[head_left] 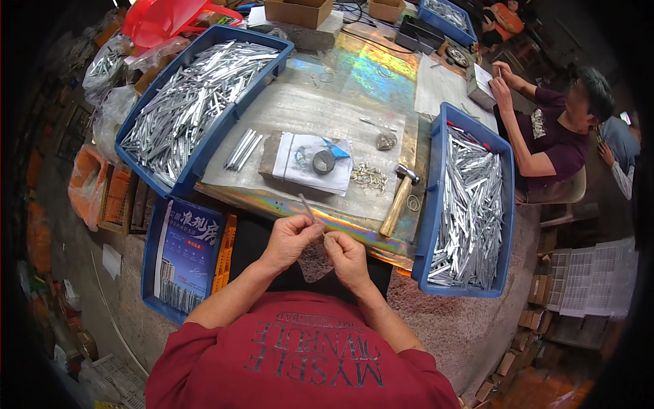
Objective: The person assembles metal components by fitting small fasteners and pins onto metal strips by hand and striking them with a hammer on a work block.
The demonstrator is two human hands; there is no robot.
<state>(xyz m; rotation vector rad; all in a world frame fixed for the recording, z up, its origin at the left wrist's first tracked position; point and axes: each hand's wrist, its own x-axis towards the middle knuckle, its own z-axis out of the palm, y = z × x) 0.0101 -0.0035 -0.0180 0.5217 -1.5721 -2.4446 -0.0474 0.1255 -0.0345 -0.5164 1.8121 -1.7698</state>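
Slim grey metal strip (pixel 306 206): tilted, upper end pointing at the worktable, just short of the table's front edge (pixel 364 236). Left hand (pixel 293 238) pinched it between thumb and fingertips. Right hand (pixel 347 258) was just beside, its fingertips pressed together; whether it gripped anything could not be told.

Risks, as judged: the narrow pinch could have let the strip twist or slip, dropping it into the lap; a careless push could have knocked its tip on the edge.

Beyond the hands, a block topped with white paper (pixel 283 163) bore a dark grey ring (pixel 323 161), which a sleeve or knuckle might have swept off. Small brass-coloured pieces (pixel 368 178) lay loose beside it, liable to scatter if brushed. The wooden-handled hammer (pixel 399 201) lay with its handle end near the edge; a bumped elbow could have tipped it down.

Outermost, the heaped blue plastic bin (pixel 429 225) at right could have shed strips if jolted.
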